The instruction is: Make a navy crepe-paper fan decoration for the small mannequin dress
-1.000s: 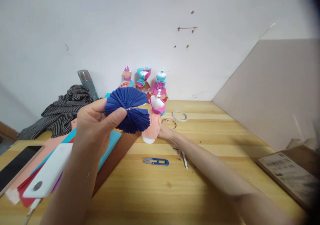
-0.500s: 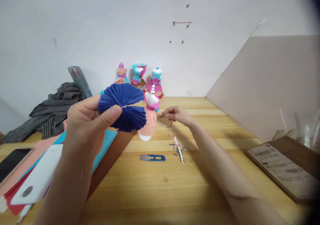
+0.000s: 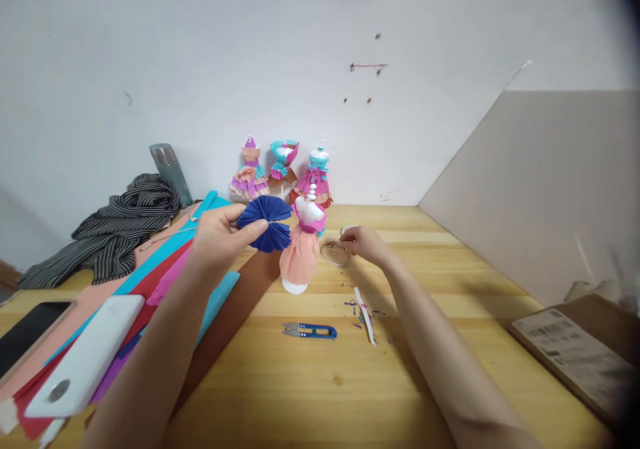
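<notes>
A dark blue pleated paper rosette (image 3: 269,217) is pinched between the thumb and fingers of my left hand (image 3: 220,236), its folds spread round almost to a full circle. Just beside it stands a small dress form (image 3: 300,256) with a peach crepe-paper skirt, a pink collar and a white beaded top. My right hand (image 3: 364,244) is at the edge of a small clear round dish (image 3: 334,254) with tiny bits in it. Its fingertips are pressed together, and whatever they may hold is too small to make out.
Blue thread snips (image 3: 310,331) and a white paper strip (image 3: 365,316) among scraps lie in front. Several decorated dress forms (image 3: 250,176) stand by the wall. Coloured paper (image 3: 165,282), a white power bank (image 3: 85,356) and a phone (image 3: 30,332) lie left; a cardboard box (image 3: 575,356), right.
My left hand has moved away from me with the blue rosette, closer to the peach dress form. My right hand stays by the dish. The whole view has shifted a little.
</notes>
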Available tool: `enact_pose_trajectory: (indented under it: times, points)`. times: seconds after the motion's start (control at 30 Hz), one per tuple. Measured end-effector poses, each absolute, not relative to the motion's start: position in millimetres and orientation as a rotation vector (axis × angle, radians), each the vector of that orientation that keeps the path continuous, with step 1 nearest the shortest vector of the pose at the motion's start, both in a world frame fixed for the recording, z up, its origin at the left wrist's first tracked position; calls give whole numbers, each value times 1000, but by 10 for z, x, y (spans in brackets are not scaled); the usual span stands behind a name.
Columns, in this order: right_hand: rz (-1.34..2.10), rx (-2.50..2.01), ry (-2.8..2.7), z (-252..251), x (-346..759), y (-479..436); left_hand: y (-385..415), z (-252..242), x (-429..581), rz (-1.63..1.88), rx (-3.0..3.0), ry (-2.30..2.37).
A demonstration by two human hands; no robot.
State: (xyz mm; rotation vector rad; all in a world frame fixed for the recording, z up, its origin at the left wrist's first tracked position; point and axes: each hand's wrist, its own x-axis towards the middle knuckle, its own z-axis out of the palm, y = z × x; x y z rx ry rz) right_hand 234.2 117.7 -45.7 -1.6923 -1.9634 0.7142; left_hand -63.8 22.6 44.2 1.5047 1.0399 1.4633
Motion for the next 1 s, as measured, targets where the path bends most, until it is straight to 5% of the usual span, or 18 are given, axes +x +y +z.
enact_pose_trajectory:
  times: [0.33, 0.77, 1.0]
  points:
    - [774, -796, -1680, 327, 1739, 24, 221, 428, -512, 1194, 1553, 768]
    - [671, -853, -1273, 355, 1410, 16, 163, 313, -298, 1124, 1336, 657]
    - [782, -847, -1642, 288, 1496, -45, 202, 342, -438, 1001, 1528, 710]
